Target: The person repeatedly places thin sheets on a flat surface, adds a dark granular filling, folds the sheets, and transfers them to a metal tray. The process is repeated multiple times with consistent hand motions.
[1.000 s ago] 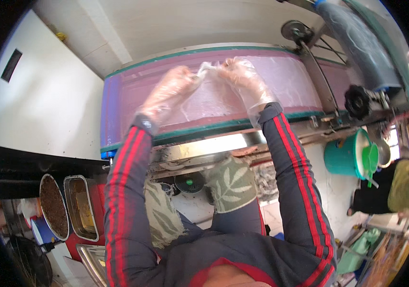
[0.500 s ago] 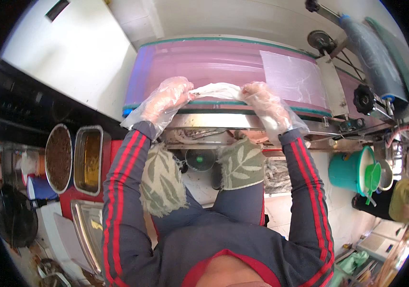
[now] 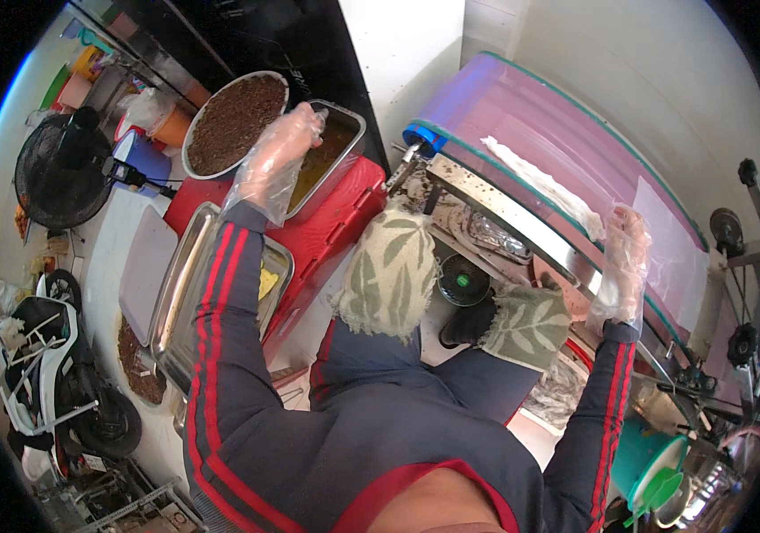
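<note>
My left hand (image 3: 278,151), in a clear plastic glove, is over a rectangular metal tray (image 3: 358,142) with amber liquid in it. Its fingers are bunched together; anything between them is hidden. My gloved right hand (image 3: 626,253) rests at the near edge of a pink-purple conveyor belt (image 3: 522,124) with green edges. Its fingers are curled beside the right end of a long, soft white strip (image 3: 540,185), perhaps dough. The strip lies loosely along the belt's near side. Whether the right fingers grip its end is unclear.
A round pan (image 3: 236,124) of dark crumbly stuff stands left of the tray, near a red crate (image 3: 326,213). A thin translucent sheet (image 3: 677,266) lies on the belt's right part. Patterned cloths (image 3: 389,275) cover my knees. A black fan (image 3: 55,169) is far left.
My view has turned left. My left hand has left the white strip and moved over the tray. The strip, earlier between both hands, now lies along the belt; my right hand stays by its end.
</note>
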{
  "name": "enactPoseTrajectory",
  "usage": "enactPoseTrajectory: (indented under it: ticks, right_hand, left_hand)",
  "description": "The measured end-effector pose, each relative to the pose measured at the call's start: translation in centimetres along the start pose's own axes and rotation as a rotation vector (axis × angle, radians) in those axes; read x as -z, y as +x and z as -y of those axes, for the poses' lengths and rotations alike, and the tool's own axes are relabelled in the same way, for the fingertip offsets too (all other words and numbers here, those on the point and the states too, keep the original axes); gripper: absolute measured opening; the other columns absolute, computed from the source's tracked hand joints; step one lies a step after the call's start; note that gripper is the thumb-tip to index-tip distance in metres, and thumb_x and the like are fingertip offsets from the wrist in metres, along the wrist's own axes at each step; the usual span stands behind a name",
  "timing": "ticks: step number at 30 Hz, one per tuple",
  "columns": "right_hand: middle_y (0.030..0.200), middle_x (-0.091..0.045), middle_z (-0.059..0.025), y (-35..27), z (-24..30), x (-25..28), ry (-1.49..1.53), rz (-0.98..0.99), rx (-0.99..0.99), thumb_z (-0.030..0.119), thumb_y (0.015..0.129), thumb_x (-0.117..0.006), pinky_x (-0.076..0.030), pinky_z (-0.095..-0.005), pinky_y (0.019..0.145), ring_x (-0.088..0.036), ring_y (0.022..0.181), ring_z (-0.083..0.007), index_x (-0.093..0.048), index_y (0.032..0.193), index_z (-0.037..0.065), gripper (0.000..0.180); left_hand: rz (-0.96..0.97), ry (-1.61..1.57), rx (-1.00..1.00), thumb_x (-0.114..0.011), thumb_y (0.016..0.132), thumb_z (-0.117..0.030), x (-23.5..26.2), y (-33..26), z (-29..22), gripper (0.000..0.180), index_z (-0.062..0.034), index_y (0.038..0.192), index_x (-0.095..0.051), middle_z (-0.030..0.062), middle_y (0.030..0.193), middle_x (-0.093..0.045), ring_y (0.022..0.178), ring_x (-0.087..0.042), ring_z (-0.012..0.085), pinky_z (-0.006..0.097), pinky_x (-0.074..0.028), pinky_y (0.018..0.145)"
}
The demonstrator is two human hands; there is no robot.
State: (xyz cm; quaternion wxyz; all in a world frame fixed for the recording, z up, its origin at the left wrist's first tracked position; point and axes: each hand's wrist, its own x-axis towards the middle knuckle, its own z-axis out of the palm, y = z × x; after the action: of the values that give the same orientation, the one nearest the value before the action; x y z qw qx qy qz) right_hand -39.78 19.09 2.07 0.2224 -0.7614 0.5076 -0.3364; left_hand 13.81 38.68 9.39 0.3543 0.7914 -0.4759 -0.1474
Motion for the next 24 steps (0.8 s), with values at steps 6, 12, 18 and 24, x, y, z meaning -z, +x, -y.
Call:
enactPoseTrajectory:
  ticks: [6, 12, 18, 24]
  right_hand:
    - [0.118, -0.071, -0.0148, -0.8, 1.0, 0.5, -0.045, -0.063, 0.087, 0.017, 0.102, -0.066, -0.057, -0.0404, 0.089, -0.072, 0.108, -0.0291, -0.071, 0.126, 0.006, 0.026]
    - [0.118, -0.071, -0.0169, -2.5, 1.6, -0.2, -0.124, -0.113, 0.075, 0.019, 0.102, -0.068, -0.055, -0.0439, 0.093, -0.071, 0.112, -0.0321, -0.071, 0.123, 0.006, 0.026]
    - [0.120, -0.069, -0.0174, -3.2, 4.1, -1.4, 0.017, -0.071, -0.032, 0.017, 0.103, -0.067, -0.054, -0.0434, 0.098, -0.068, 0.115, -0.0362, -0.071, 0.126, 0.008, 0.025]
    - [0.133, -0.066, -0.0193, -5.3, 6.0, 1.5, -0.419, -0.183, 0.304, 0.014, 0.103, -0.063, -0.048, -0.0462, 0.108, -0.061, 0.126, -0.0367, -0.070, 0.126, 0.004, 0.026]
  left_hand:
    - [0.013, 0.247, -0.003, -0.055, 0.109, -0.036, -2.4, 2.1, 0.2, 0.035, -0.0033, 0.116, -0.065, 0.0133, 0.113, -0.074, 0.108, -0.070, 0.0253, 0.041, -0.052, 0.099]
    - [0.146, -0.016, -0.441, -0.050, 0.113, -0.040, -16.6, 2.5, -8.8, 0.053, -0.0014, 0.148, -0.059, 0.0243, 0.141, -0.068, 0.133, -0.064, 0.0353, 0.044, -0.049, 0.114]
    - [0.390, 0.128, -0.917, -0.040, 0.110, -0.025, -31.3, -3.2, -19.5, 0.049, -0.0034, 0.151, -0.055, 0.0229, 0.143, -0.066, 0.141, -0.058, 0.0373, 0.053, -0.042, 0.121]
    - [0.513, 0.414, -0.764, -0.064, 0.100, -0.034, -25.3, 2.6, -18.0, 0.044, -0.0066, 0.135, -0.067, 0.0216, 0.129, -0.071, 0.129, -0.063, 0.0400, 0.053, -0.048, 0.111]
